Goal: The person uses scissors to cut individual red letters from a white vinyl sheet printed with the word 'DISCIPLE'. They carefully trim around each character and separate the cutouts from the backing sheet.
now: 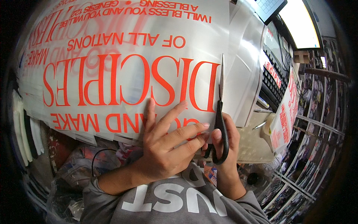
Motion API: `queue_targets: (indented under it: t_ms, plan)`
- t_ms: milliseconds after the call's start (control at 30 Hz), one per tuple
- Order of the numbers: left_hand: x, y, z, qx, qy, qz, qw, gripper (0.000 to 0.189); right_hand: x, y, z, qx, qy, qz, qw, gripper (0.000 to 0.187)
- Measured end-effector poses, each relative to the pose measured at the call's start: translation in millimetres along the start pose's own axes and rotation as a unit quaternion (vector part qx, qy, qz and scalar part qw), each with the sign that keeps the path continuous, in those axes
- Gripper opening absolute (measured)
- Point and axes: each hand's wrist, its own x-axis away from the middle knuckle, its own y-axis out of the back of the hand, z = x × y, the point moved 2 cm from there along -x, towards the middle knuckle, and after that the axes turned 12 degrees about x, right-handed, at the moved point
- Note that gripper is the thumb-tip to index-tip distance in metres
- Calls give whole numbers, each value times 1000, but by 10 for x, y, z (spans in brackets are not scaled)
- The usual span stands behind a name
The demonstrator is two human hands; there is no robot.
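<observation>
A translucent film sheet (134, 50) printed with mirrored red lettering lies over the work surface, with more printed film showing beneath it. My left hand (173, 145) rests on the sheet's near right part, its fingers spread over the lettering. Black-handled scissors (221, 112) are in my right hand (228, 148), with thumb and fingers at the handle loops. Their blades look closed together and point away from me, beside the right end of the large letters. My left fingertips are close to the scissor handle.
Beyond the film at the right are a black keyboard (275, 81), a bright monitor (300, 22), a pen (259, 125) and a tape roll (269, 124). Another printed sheet (282, 123) hangs at the table edge. A fan (256, 179) stands below, near loaded shelves (313, 134).
</observation>
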Motion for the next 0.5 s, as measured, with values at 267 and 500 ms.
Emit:
queue_targets:
  t_ms: [267,500]
  plan:
    - [0,4,-5,7,15,17,1000,7,12,-8,-4,31,20,-25,999,51]
    - [10,40,6,13,6,39,999,14,34,-27,-5,35,20,-25,999,48]
